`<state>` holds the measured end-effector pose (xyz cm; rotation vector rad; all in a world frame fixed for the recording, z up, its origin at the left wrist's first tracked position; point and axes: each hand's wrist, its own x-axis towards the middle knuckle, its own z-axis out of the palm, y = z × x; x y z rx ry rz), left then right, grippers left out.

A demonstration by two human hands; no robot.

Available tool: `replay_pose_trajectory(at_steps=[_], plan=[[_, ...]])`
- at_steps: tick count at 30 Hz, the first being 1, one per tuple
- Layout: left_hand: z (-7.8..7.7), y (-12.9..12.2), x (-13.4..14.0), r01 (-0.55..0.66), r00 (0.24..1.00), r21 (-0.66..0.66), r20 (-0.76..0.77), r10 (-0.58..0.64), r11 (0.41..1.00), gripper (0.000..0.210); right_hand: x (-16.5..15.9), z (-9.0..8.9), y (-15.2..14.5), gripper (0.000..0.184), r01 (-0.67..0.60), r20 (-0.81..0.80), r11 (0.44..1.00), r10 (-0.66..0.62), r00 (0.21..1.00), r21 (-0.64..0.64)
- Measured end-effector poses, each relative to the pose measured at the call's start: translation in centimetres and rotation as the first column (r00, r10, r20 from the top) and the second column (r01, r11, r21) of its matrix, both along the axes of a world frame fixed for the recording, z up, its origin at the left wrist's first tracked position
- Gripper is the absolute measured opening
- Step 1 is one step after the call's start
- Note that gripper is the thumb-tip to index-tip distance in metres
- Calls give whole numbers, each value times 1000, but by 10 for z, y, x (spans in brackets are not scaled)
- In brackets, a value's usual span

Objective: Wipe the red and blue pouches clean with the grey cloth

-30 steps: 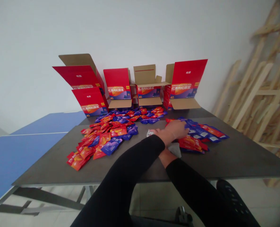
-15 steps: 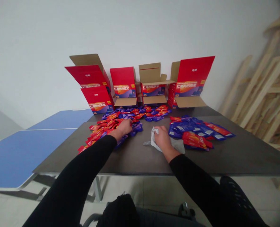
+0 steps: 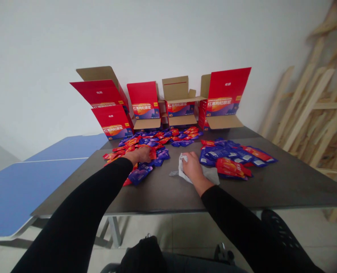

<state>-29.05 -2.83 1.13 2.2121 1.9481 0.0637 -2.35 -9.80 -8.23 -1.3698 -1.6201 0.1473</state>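
My left hand is over the heap of red and purple sachets on the left. Its fingers are closed at the edge of a red sachet. Below that hand a purple sachet lies at the near side of the heap. My right hand is closed around a crumpled white cloth on the tabletop, and part of the cloth spreads out to the right under the wrist. Just right of this hand is a second group of sachets, with purple sachets behind and red sachets in front.
Open red cartons stand along the wall at the back of the dark table, flaps raised or folded forward. A blue table adjoins on the left. Wooden frames lean at the right.
My left hand has drawn slightly left and a red sachet now shows at its fingertips. More of the purple sachet below it is visible. The right hand stays on the cloth.
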Motion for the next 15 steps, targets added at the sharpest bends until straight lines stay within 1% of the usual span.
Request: replay_pose_trajectory(at_steps=[3,4,6,8,10,12,14,15], plan=[[7,-3,5,49,972,6,-229,-46,999,61,0,1,-1,27,7,14,999,-6,1000,-32],[10,-5,7,74,959,24,-275,-65,997,65,0,2,-1,27,7,23,999,-6,1000,-45],[16,-10,10,128,940,87,-329,-92,988,71,-1,4,-2,28,7,35,998,-5,999,-67],[24,-16,14,181,936,196,-336,-107,964,74,-1,5,-3,27,11,35,997,-8,999,-77],[31,-23,20,214,950,328,-289,-118,920,71,-1,5,-3,27,12,36,997,-10,999,-74],[37,-30,29,210,973,452,-184,-140,867,67,0,5,-3,27,9,37,998,-7,999,-61],[36,-38,39,140,985,550,9,-174,823,67,0,4,-2,27,4,35,999,-2,999,-46],[33,-42,46,83,970,577,142,-200,813,68,0,3,-2,28,3,31,999,-2,1000,-38]])
